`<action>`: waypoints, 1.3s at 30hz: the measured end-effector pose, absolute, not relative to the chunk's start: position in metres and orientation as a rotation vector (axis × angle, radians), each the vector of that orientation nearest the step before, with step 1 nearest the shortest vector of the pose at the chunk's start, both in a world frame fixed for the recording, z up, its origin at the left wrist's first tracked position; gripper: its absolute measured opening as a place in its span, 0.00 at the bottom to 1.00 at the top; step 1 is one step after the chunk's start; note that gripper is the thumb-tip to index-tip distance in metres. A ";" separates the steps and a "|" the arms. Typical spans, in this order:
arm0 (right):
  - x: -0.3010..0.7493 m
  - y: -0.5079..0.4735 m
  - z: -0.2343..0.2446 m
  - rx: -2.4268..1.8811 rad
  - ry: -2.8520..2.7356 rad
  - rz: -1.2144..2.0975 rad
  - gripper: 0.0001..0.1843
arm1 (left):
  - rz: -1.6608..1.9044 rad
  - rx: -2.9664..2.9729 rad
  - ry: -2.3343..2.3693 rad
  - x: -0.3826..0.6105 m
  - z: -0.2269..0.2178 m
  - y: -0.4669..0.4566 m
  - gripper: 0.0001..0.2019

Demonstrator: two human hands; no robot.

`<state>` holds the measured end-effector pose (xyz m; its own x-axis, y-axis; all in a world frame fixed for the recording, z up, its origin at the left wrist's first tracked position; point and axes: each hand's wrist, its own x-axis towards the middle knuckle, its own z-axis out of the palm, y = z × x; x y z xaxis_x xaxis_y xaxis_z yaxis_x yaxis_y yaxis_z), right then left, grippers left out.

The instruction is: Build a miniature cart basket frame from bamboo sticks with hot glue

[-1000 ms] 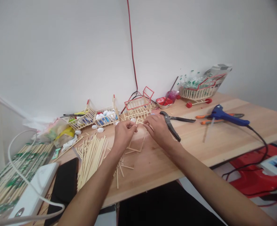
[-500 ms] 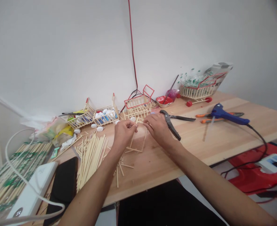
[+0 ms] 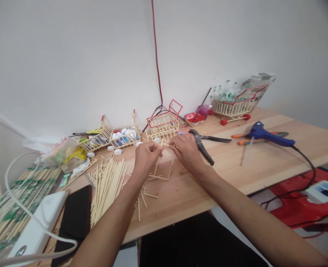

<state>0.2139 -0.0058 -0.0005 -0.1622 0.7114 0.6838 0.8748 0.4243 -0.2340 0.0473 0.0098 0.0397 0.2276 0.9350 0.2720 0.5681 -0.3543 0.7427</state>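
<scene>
My left hand (image 3: 146, 155) and my right hand (image 3: 184, 148) come close together over the middle of the table, both with fingers pinched. Between the fingertips is one end of a small rectangular frame of thin wooden sticks (image 3: 158, 177), whose other end reaches toward me. The stick piece right at the fingers is partly hidden. Just behind the hands stands a small stick-built cart (image 3: 164, 128) with red-painted edges. A pile of loose wooden sticks (image 3: 108, 189) lies left of my left hand, and black-handled cutters (image 3: 204, 148) lie beside my right hand.
A blue glue gun (image 3: 271, 136) rests by orange-handled pliers (image 3: 238, 139) at right. Behind are a red paint dish (image 3: 194, 118), a cart of bottles (image 3: 233, 108) and two carts with caps (image 3: 125, 137). A black phone (image 3: 73, 218) and white power bank (image 3: 40, 224) lie left.
</scene>
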 end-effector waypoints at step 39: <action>0.213 -0.003 -0.008 -1.319 -1.945 -0.242 0.07 | 0.944 2.048 1.362 0.042 0.035 0.011 0.12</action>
<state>0.2127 -0.0030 -0.0075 -0.1784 0.7148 0.6762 0.8589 0.4484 -0.2475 0.0423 0.0105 0.0353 0.2584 0.9272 0.2710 0.5788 -0.3732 0.7251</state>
